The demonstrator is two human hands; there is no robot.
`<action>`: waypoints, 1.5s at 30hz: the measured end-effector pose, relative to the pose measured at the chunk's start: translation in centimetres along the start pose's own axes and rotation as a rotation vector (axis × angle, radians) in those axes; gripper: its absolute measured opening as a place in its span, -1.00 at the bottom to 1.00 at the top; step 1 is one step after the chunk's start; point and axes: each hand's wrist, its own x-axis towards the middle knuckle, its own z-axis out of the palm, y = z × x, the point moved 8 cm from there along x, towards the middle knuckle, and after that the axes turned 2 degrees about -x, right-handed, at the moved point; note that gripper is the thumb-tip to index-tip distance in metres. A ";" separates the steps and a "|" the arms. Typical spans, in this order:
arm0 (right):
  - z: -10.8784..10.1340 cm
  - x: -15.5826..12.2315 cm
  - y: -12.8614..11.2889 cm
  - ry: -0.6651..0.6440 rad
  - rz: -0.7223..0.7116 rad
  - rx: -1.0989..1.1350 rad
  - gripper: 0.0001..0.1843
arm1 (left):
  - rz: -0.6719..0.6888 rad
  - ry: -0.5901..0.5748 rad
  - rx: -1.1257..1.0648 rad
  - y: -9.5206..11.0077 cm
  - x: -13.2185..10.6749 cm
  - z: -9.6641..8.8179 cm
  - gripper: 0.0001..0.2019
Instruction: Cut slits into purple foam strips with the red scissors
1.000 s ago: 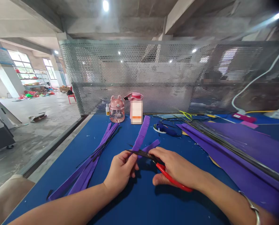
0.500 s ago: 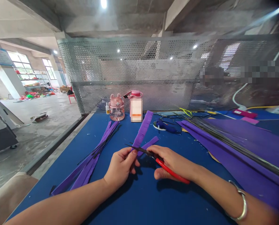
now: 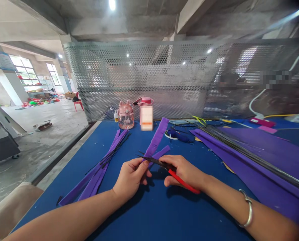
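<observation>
My left hand [image 3: 133,176] pinches the near end of a purple fabric strip [image 3: 157,138], which points up and away from me over the blue table. My right hand [image 3: 183,172] is closed on red-handled scissors [image 3: 182,181]. Their dark blades lie across the strip right at my left fingertips, slightly parted at the tips. A second purple piece [image 3: 161,152] slants out to the right behind the blades; whether it joins the held strip I cannot tell. To the left, purple strips [image 3: 94,182] lie with thin black strips [image 3: 111,152] across them.
Two pink drinking bottles, one clear-bodied [image 3: 126,117], stand against a perforated metal screen [image 3: 139,73]. A dark blue tool [image 3: 176,134] lies behind the strip. Purple fabric [image 3: 260,180] with long black rods [image 3: 260,160] covers the table's right side. A white cable [image 3: 252,102] hangs there.
The strip's far end has swung slightly to the right. The scissors have shifted a little, their handles moving left. My left hand keeps its pinch.
</observation>
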 end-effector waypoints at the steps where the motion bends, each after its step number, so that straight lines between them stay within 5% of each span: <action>1: 0.0 0.0 0.1 0.005 0.000 -0.016 -0.24 | 0.000 -0.003 0.004 0.0 0.0 0.0 -0.55; 17: 0.2 0.0 0.8 0.004 0.032 -0.062 -0.28 | -0.038 0.027 0.000 -0.1 -0.1 -0.2 -0.56; 23: 0.0 0.0 0.7 -0.026 0.046 -0.147 -0.07 | -0.040 0.086 -0.074 -0.4 0.2 -0.6 -0.52; 45: -0.2 0.1 -0.1 -0.056 0.013 -0.152 -0.11 | -0.022 0.117 -0.073 0.3 -0.4 -0.5 -0.50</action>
